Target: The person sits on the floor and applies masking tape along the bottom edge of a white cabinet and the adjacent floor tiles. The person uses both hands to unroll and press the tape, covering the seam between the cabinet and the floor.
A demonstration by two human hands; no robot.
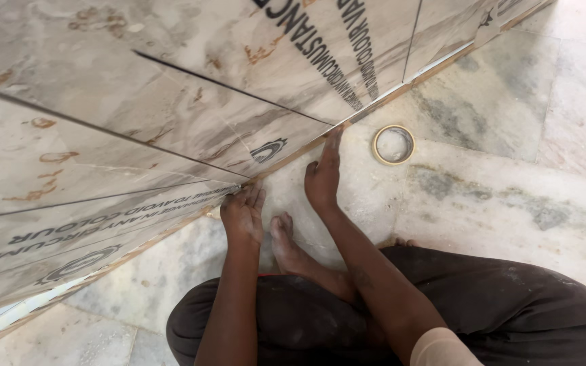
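Both hands — left hand point(242, 213), right hand point(323, 175) — press flat, fingers extended, against wall tile point(191, 129) bottom edge.

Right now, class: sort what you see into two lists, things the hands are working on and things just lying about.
In use:
left hand
right hand
bottom wall tile
its lower edge at the floor

Lying about:
tape roll
floor slabs
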